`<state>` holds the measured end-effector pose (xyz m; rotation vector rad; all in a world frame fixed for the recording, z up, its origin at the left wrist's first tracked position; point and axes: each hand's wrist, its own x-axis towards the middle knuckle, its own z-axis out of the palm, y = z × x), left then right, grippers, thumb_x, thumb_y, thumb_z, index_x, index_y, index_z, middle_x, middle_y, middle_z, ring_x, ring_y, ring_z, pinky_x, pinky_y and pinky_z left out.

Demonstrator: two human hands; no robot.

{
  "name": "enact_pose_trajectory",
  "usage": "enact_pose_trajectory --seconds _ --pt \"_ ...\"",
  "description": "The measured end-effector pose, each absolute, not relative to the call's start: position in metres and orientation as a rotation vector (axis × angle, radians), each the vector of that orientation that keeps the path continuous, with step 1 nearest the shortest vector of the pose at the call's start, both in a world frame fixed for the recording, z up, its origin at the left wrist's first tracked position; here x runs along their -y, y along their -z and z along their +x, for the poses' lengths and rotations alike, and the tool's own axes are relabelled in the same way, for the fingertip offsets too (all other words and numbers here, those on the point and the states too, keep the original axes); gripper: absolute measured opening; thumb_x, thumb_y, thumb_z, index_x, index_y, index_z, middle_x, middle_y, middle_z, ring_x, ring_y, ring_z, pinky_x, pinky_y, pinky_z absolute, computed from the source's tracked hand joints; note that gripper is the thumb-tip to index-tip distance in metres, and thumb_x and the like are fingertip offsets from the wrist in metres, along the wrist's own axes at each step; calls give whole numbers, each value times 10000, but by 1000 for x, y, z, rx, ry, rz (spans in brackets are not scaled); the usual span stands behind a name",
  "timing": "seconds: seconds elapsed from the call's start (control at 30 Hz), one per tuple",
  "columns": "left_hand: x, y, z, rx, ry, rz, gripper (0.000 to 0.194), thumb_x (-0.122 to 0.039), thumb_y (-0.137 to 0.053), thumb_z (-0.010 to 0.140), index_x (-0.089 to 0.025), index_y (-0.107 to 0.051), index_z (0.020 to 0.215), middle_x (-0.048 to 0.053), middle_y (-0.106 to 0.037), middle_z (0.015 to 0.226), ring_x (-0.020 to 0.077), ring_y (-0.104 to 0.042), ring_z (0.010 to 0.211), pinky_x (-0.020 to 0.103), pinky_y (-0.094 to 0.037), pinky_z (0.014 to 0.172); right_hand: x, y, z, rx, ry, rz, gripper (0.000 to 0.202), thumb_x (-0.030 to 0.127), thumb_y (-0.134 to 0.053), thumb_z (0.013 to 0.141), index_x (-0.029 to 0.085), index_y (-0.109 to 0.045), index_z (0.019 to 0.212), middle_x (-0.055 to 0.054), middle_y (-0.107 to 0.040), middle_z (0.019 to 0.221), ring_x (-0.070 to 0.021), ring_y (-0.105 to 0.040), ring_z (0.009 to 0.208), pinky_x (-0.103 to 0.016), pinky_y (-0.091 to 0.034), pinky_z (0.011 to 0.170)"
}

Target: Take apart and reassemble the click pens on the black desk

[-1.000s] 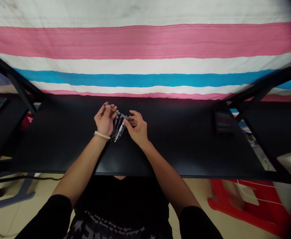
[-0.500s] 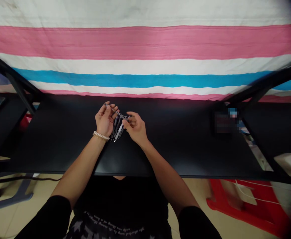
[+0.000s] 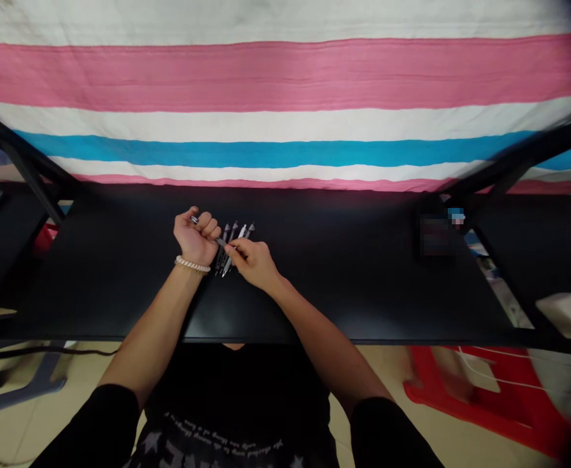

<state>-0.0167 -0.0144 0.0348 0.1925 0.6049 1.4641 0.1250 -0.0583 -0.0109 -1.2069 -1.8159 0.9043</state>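
My left hand (image 3: 196, 236) is closed in a fist around a slim dark pen (image 3: 220, 242), whose top end pokes out above the fist. My right hand (image 3: 252, 261) pinches the same pen's lower end between thumb and fingers. Both hands rest low over the black table (image 3: 344, 279). Right behind them several pens (image 3: 239, 232) lie side by side on the tabletop, partly hidden by my fingers. A beaded bracelet (image 3: 192, 264) circles my left wrist.
A small dark box (image 3: 434, 237) sits on the table at the right. Black metal frame bars (image 3: 19, 153) slant at both sides. A pink, white and blue striped cloth (image 3: 285, 110) hangs behind. A red plastic stool (image 3: 490, 396) stands on the floor at the right.
Both hands came down toward the table and nearer to me. My left hand went from a fingertip hold to a fist around the pen, and the row of pens behind is now uncovered.
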Motion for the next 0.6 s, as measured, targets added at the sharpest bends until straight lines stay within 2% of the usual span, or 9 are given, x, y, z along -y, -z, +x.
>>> enact_pose_trajectory --seconds 0.2,0.23,0.3,0.37,0.47,0.53,0.6 --pt "12 -34 -17 -624 -1450 260 305 -261 -325 967 -200 -441 691 -74 -218 488 85 -223 368 228 -190 394 58 15 124 1837 -839 -1199 275 387 -527 969 172 -674 879 9 -635 618 -106 -562 532 -222 -392 566" --pt "11 -32 -16 -654 -1451 317 295 -298 -347 972 -203 -464 719 -68 -266 495 88 -268 379 227 -227 407 56 15 126 1852 -817 -1211 276 380 -518 974 173 -674 878 8 -636 619 -109 -566 537 -224 -393 572" --pt "7 -25 -12 -749 -1457 505 301 -424 -388 976 -207 -532 826 -25 -461 586 106 -451 479 235 -356 492 52 12 133 1864 -737 -1286 283 365 -492 987 174 -674 886 -1 -649 644 -117 -578 559 -231 -396 587" --pt "3 -14 -11 -929 -1470 800 350 -511 -413 967 -202 -576 988 52 -629 816 151 -606 706 276 -457 656 47 7 144 1852 -599 -1445 276 352 -479 993 174 -675 917 -22 -673 710 -135 -596 609 -247 -402 614" --pt "-1 3 -17 -1372 -1391 1399 311 -388 -558 921 -186 -574 1157 86 -651 988 183 -613 846 331 -471 808 41 -3 168 1818 -329 -1787 224 298 -493 987 166 -673 978 -79 -697 885 -188 -617 750 -293 -416 681" --pt "-2 11 -24 -1579 -1165 1758 320 -285 -631 858 -149 -607 1147 101 -637 987 193 -591 823 355 -477 828 40 -8 185 1817 -189 -1974 180 246 -521 968 150 -672 972 -123 -676 997 -235 -608 894 -326 -426 750" --pt "-1 13 -30 -1659 -915 1985 290 -234 -619 848 -110 -644 1109 121 -631 984 207 -589 823 363 -485 828 41 -9 198 1801 -96 -2153 144 202 -554 938 121 -671 958 -170 -645 1052 -281 -572 1004 -368 -426 816"
